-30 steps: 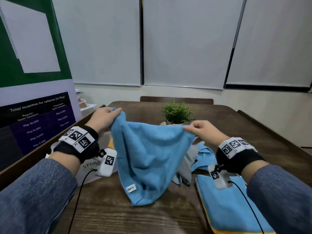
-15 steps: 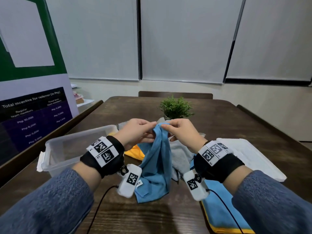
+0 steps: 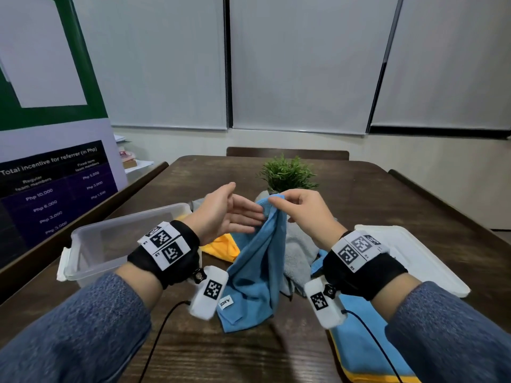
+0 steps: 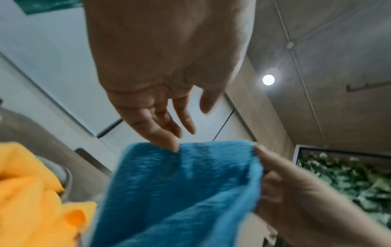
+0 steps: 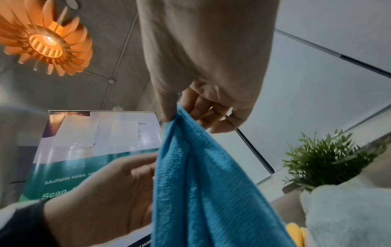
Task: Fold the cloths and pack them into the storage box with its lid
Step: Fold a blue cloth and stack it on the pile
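A blue cloth (image 3: 257, 266) hangs folded in half above the table, its top corners pinched by my right hand (image 3: 279, 201). The same blue cloth (image 5: 201, 183) drops from that pinch in the right wrist view. My left hand (image 3: 243, 214) is open, fingers straight, touching the cloth's left side just below the top; the left wrist view shows a fingertip on the blue cloth (image 4: 180, 192). The clear storage box (image 3: 91, 244) stands at the left. Its white lid (image 3: 420, 258) lies at the right. A yellow cloth (image 3: 221, 246) and a grey cloth (image 3: 297, 252) lie behind.
A folded blue cloth on a yellow one (image 3: 365, 352) lies at the front right by my right arm. A small potted plant (image 3: 287, 175) stands mid-table behind my hands. A banner (image 3: 49, 189) stands at the left edge. Chair backs line the far and side edges.
My hands brought the cloth's two top corners together, folding it in half. The left hand then let go and opened; the right hand now holds both corners.
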Available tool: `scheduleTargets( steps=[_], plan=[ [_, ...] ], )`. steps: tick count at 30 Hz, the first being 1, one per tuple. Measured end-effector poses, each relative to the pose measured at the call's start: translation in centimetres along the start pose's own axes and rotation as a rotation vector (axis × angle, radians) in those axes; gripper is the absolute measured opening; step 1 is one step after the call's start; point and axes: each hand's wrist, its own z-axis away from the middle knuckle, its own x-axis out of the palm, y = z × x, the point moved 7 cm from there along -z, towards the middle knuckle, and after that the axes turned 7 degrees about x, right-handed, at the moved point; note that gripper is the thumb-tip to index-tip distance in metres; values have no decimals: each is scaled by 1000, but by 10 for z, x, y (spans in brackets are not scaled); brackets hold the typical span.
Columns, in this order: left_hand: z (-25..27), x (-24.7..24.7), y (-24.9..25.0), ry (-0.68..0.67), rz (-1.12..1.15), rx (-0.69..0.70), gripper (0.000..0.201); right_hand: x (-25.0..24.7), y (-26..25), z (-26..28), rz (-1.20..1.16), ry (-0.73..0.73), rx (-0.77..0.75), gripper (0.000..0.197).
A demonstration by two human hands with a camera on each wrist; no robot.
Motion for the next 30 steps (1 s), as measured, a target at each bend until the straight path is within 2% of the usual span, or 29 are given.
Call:
scheduleTargets(
  steps=[3,4,6,8,10,12,16,18,21,23,24,27,30],
  plan=[
    [-4,-25,12,131,-387,187,20,-7,-14,0,-2,-104,-64,10],
    [-6,-29,13,102,-538,239,23,-8,-20,1,-1,-142,-87,11],
    [-12,-29,2,-70,-642,244,59,-11,-29,-1,-12,-204,-120,15],
    [-10,-20,-10,-240,-518,212,74,-14,-37,-2,-30,-254,-147,16],
    [-12,-20,-17,-287,-427,188,72,-20,-43,-3,-21,-262,-166,13],
    [-10,-28,-7,-201,-390,237,58,-35,-47,-5,18,-182,-148,11],
    [0,-46,54,103,-337,530,9,-66,-48,-16,165,21,-151,11],
    [8,-44,88,205,-309,671,11,-72,-50,-22,171,100,-165,10],
    [16,-39,120,299,-347,815,15,-73,-64,-24,25,149,-185,8],
    [18,-42,130,330,-344,830,29,-69,-73,-21,-119,119,-188,9],
    [18,-44,134,336,-335,839,30,-67,-76,-20,-172,98,-185,11],
    [20,-44,136,325,-334,831,10,-65,-79,-18,-228,60,-181,14],
    [24,-46,131,306,-316,813,14,-67,-77,-15,-220,61,-193,15]
  ],
)
